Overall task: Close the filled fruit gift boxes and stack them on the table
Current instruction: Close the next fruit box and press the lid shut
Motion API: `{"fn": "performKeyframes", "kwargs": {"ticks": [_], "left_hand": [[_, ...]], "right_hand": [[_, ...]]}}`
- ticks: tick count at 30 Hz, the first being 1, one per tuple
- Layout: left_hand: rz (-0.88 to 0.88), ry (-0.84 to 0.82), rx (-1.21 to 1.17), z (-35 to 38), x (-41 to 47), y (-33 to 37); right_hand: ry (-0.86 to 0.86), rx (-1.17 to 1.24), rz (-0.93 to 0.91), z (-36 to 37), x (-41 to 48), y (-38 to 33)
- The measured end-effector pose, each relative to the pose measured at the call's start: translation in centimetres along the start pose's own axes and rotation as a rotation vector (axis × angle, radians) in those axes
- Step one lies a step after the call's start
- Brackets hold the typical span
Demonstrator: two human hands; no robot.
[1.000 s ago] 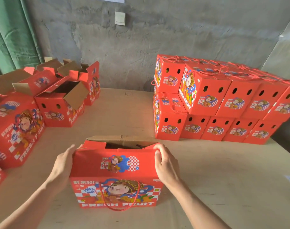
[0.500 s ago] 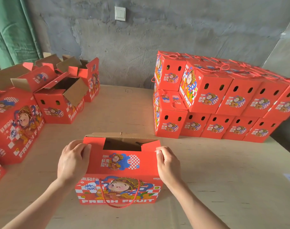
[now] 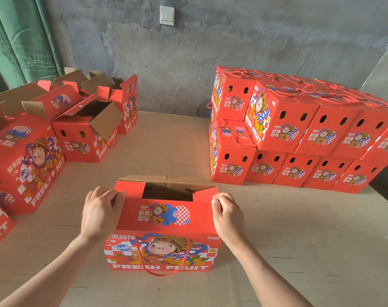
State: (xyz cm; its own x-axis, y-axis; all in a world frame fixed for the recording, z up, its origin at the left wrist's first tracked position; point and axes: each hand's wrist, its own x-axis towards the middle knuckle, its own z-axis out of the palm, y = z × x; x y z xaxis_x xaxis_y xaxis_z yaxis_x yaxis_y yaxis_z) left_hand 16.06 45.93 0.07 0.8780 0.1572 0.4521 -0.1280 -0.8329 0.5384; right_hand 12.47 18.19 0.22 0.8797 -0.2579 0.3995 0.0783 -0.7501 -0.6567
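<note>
A red fruit gift box [image 3: 164,238] with a cartoon figure and "FRESH FRUIT" print stands near the table's front edge. Its near top flap is folded down flat, and a dark gap stays open behind it in front of the raised brown far flap [image 3: 166,181]. My left hand [image 3: 100,212] holds the flap's left corner with curled fingers. My right hand [image 3: 227,214] pinches the flap's right corner. A red rope handle [image 3: 162,264] hangs down the box's front face.
A two-layer stack of shut red boxes [image 3: 299,134] fills the table's right side against the grey wall. Several open red boxes [image 3: 87,129] with raised flaps stand at the left. The tan table [image 3: 166,142] lies between them. A green curtain [image 3: 18,41] hangs at the far left.
The near flap has come down from tilted to flat on the box top. My hands moved from the box's sides up onto the flap's two corners.
</note>
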Motion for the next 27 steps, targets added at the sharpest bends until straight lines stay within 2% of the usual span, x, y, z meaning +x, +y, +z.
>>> {"fn": "performKeyframes", "kwargs": {"ticks": [5,12,15,17,19,22,27], "left_hand": [[-0.005,-0.053,0.022,-0.1,0.2,-0.1],[0.022,-0.097,0.040,0.1,0.7,0.0],[0.005,-0.150,0.082,0.2,1.0,0.1],[-0.064,-0.247,0.117,0.2,1.7,-0.1],[-0.201,-0.337,0.084,-0.1,2.8,0.3],[-0.356,-0.411,-0.034,0.1,3.9,1.1],[-0.419,-0.458,-0.187,1.2,3.8,1.3]], "right_hand": [[-0.063,-0.014,0.021,0.4,0.6,0.5],[-0.021,0.022,-0.054,0.2,0.2,0.3],[-0.156,-0.053,-0.092,0.3,0.8,0.0],[-0.323,-0.011,0.022,0.2,1.4,-0.3],[-0.414,0.046,0.128,0.1,2.0,-0.2],[-0.469,0.126,0.257,-0.2,2.3,0.1],[-0.560,0.341,0.458,-0.9,3.6,1.3]]}}
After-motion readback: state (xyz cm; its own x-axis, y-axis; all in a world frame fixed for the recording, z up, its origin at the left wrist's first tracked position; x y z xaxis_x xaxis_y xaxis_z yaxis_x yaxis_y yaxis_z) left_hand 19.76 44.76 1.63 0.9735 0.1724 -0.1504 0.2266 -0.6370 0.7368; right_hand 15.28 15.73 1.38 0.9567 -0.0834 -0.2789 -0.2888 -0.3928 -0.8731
